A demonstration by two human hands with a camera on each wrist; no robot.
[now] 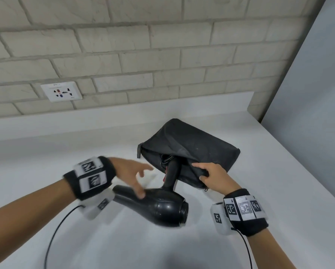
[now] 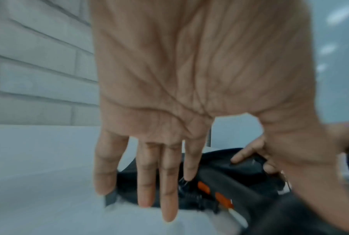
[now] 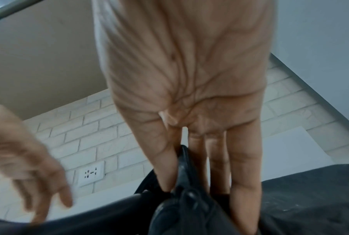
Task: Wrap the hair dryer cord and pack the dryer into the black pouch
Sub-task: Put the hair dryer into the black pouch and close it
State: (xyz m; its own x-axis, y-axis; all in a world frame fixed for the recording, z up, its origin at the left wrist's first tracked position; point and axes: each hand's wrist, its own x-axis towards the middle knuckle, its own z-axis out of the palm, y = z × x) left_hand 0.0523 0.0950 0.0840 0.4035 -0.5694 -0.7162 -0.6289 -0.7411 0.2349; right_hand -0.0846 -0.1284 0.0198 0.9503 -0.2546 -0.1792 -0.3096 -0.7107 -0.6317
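Now, step: getting the dryer [image 1: 158,206] into the pouch [image 1: 193,150].
Dryer: handle already in the pouch mouth, body out on the bench [image 1: 65,152].
Right hand [image 1: 213,175]: grip pinching the pouch's lip, holding it open.
Left hand [image 1: 131,175]: fingers spread, loose above the barrel.
Advice: lift the lip higher, push the barrel in along the handle's line.

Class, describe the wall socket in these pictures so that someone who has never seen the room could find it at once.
Start at the pale brick wall behind the white counter. Look along its lowest rows, left of the black pouch, just above the counter's raised back edge. The wall socket is the only smooth white plate among the bricks, with small dark holes.
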